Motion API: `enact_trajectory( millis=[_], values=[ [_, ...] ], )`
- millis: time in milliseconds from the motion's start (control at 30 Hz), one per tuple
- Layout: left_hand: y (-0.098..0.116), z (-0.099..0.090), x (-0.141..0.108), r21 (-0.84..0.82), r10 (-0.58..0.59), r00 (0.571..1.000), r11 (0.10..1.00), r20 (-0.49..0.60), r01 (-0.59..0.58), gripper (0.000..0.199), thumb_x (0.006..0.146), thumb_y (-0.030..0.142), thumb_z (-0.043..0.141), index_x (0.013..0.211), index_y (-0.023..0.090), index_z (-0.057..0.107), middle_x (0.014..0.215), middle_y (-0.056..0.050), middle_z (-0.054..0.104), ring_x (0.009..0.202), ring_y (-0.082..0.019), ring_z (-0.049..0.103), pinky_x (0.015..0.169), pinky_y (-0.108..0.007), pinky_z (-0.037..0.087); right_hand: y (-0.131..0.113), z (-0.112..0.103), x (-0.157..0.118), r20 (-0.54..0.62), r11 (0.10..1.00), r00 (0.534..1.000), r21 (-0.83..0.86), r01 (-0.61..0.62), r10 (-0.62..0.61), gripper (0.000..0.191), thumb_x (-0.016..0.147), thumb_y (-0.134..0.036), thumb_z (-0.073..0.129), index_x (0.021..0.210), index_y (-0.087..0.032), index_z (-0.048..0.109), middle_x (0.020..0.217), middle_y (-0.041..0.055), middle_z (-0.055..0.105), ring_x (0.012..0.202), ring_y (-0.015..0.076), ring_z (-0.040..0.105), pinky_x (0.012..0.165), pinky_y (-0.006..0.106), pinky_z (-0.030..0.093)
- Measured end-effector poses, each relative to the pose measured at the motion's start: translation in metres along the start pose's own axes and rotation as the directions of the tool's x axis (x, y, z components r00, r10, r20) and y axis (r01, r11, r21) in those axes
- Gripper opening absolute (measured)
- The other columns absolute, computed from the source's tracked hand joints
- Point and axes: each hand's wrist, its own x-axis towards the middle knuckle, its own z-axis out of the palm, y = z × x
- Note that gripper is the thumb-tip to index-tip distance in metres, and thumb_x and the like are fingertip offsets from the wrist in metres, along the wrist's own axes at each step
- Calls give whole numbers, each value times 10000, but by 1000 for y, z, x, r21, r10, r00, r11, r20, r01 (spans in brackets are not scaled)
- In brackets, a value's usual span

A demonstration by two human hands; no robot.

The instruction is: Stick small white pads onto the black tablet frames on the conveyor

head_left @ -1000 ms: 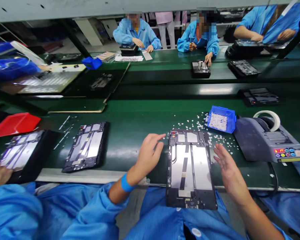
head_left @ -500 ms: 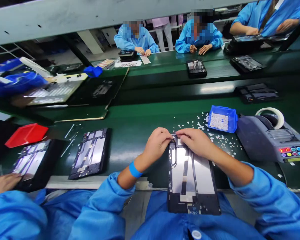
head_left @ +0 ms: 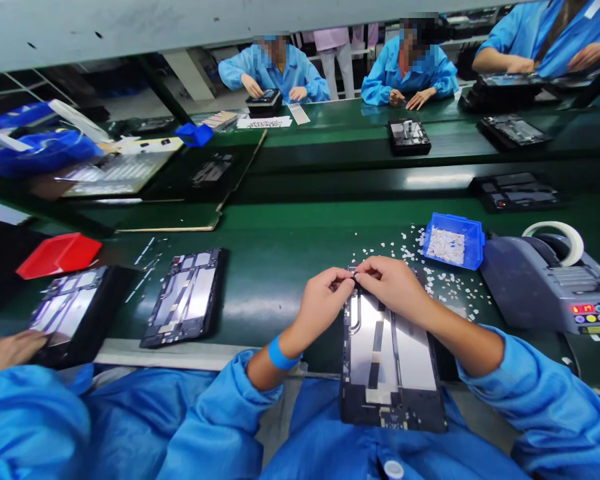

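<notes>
An opened tablet-like device with silvery panels and black edges lies in front of me, its near end over the bench edge. My left hand, with a blue band at the wrist, is pinched at the device's far edge. My right hand is also closed there, its fingertips almost touching those of my left hand. Whatever is between the fingertips is too small to make out. Small white pieces are scattered beyond and to the right of the device.
A blue tray of white pieces and a grey tape dispenser stand right. Another device and a red tray are left. A neighbour's hand touches a device at far left. People work across the green bench.
My fingertips have drawn closer together at the device's far edge. Across the bench, a person's hand has moved onto a black device. The whole view has shifted slightly.
</notes>
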Motion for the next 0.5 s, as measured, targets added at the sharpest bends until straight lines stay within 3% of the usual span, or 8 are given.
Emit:
enact_trajectory(
  millis=[133, 267, 367, 500],
  values=[
    [-1, 1, -1, 64, 61, 997, 996, -45, -58, 134, 903, 221, 619, 884, 204, 750, 812, -6, 746, 722, -155, 649, 659, -264, 476, 2, 10, -7, -117, 949, 977, -283, 138, -177, 91, 933, -183, 659, 883, -203, 732, 869, 47, 740, 850, 208, 676, 769, 310, 488],
    [2, -2, -8, 273, 271, 961, 929, -45, -249, 130, 912, 170, 614, 829, 202, 710, 789, -15, 708, 748, -167, 635, 702, -290, 463, 5, 13, -14, -51, 877, 938, -373, 301, -344, 187, 1000, -182, 574, 1008, -186, 761, 986, 86, 775, 938, 228, 702, 888, 347, 510],
    [4, -5, -12, 410, 397, 918, 837, 0, -362, 140, 941, 179, 610, 831, 202, 693, 790, -30, 699, 761, -187, 621, 716, -318, 450, 5, 8, -13, 14, 881, 936, -333, 336, -352, 184, 995, -174, 592, 1028, -198, 771, 1013, 72, 791, 962, 214, 712, 894, 327, 508],
    [7, -6, -13, 452, 442, 896, 792, 40, -411, 161, 950, 166, 595, 823, 206, 685, 786, -33, 690, 767, -194, 609, 732, -334, 442, 0, 5, -9, 21, 904, 965, -345, 254, -263, 152, 935, -142, 620, 891, -207, 750, 896, 43, 772, 852, 190, 689, 797, 290, 476]
  ],
)
